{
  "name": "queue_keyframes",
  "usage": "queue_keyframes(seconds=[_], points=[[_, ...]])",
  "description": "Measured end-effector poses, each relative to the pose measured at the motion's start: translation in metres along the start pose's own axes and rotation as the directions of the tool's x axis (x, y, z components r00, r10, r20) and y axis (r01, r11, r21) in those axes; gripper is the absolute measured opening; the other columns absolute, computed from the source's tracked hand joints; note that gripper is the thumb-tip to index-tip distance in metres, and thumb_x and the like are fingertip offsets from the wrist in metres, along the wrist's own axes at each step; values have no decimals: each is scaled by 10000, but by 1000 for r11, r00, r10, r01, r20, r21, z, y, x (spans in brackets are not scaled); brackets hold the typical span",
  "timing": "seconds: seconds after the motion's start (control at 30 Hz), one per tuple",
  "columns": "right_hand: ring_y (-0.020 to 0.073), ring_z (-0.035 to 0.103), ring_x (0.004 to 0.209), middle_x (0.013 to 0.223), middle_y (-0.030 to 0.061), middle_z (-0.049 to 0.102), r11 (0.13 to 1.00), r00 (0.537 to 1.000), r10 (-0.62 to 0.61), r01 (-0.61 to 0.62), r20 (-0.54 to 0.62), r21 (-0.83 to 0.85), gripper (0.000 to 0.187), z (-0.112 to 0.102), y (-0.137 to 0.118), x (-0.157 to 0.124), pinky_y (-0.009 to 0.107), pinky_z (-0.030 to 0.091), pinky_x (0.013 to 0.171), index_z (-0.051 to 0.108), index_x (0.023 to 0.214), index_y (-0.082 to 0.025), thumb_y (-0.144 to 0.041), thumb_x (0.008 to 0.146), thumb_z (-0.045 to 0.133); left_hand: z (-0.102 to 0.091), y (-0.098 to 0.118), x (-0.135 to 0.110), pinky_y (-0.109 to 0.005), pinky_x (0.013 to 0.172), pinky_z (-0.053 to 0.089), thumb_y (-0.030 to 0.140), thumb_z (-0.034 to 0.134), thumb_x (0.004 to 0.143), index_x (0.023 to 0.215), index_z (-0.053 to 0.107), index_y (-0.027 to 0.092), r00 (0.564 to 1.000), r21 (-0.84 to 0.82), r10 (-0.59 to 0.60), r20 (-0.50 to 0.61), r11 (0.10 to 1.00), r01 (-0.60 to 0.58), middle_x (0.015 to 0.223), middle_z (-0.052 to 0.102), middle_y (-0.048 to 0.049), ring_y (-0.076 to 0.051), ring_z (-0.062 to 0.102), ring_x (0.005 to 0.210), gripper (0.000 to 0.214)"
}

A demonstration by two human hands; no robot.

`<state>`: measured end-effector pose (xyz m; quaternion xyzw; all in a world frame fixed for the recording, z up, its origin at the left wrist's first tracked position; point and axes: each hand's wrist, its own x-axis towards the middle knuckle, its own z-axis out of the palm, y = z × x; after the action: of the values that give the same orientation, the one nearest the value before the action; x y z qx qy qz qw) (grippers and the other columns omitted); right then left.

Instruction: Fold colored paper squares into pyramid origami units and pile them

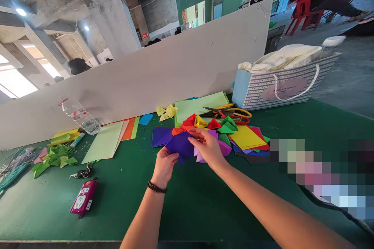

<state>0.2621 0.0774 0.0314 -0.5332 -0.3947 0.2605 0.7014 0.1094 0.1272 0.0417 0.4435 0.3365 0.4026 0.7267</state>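
Forearms (248,190) and purple paper (181,144) over green tabletop (117,206), concrete room (160,9) beyond.

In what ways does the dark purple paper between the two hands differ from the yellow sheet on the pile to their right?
The dark purple paper is held up by the left hand and right hand, while the yellow sheet lies on a pile of coloured sheets. Fingers partly cover the dark purple paper; no hand touches the yellow sheet. One is deep purple, the other bright yellow. Both look plain, without print.
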Motion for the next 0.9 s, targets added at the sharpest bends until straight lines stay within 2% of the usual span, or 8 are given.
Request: queue_keyframes(seconds=[0.13, 0.23, 0.4, 0.57, 0.63, 0.73, 0.8, 0.9], points=[[186, 674, 855, 1049, 52, 709, 998, 991, 67, -67, 112, -4, 407, 1, -4, -3, 258, 512, 614, 615, 1111, -229, -201, 709, 556, 0, 0, 1, -197, 576, 477, 173, 809, 535, 812, 709, 134, 997, 58, 61, -54, 997, -58, 751, 716, -28, -96, 615, 602, 297], [180, 674, 898, 1080, 31, 701, 998, 981, 60, -56, 184, -28, 511, 3, -5, -6, 265, 534, 660, 597, 1152, -243, -134, 665, 486, -4, -1, 3, -182, 525, 432, 246, 820, 571, 776, 697, 127, 988, 100, 114, -106, 990, -103, 692, 689, -12, -78, 570, 551, 267], [175, 660, 1009, 1112, 22, 691, 994, 985, 40, -22, 169, -105, 558, 8, 1, -8, 296, 549, 826, 581, 1155, -250, -89, 631, 478, -7, -3, 5, -171, 529, 392, 294, 844, 563, 786, 673, 140, 956, 134, 224, -189, 970, -201, 650, 636, 33, -65, 528, 564, 321], [206, 689, 853, 989, 61, 719, 982, 996, 9, 7, 84, -189, 290, 6, 4, -6, 334, 564, 727, 629, 1030, -219, -205, 762, 519, -3, -2, 3, -195, 559, 440, 417, 834, 586, 702, 623, 151, 955, 122, 235, -183, 969, -215, 659, 612, 31, -81, 539, 575, 359], [213, 683, 882, 984, 62, 721, 975, 995, -52, 69, 86, -210, 227, 4, 1, -6, 347, 557, 758, 648, 988, -222, -243, 807, 513, -1, 0, 2, -201, 549, 447, 460, 819, 603, 620, 571, 156, 962, 112, 224, -159, 972, -208, 623, 583, 34, -83, 534, 555, 393], [206, 675, 903, 1017, 50, 720, 925, 970, -208, 237, 129, -296, 252, 4, -3, -10, 351, 549, 787, 659, 1008, -239, -200, 835, 481, -1, 2, 0, -192, 529, 440, 489, 804, 622, 576, 532, 161, 964, 102, 219, -151, 974, -205, 578, 550, 44, -72, 514, 519, 429], [206, 668, 908, 1012, 43, 718, 857, 930, -330, 368, 165, -360, 291, 4, -5, -12, 361, 546, 806, 659, 1019, -248, -146, 829, 463, -2, 3, 0, -188, 521, 436, 489, 806, 619, 594, 557, 157, 964, 98, 216, -155, 974, -203, 585, 568, 39, -73, 520, 515, 416], [210, 653, 930, 970, 39, 708, 730, 842, -479, 539, 248, -420, 353, 5, -4, -16, 376, 540, 834, 656, 1010, -251, -64, 804, 439, -4, 5, 1, -191, 518, 433, 481, 805, 621, 640, 612, 145, 965, 91, 210, -157, 976, -197, 602, 603, 20, -83, 547, 523, 388]])
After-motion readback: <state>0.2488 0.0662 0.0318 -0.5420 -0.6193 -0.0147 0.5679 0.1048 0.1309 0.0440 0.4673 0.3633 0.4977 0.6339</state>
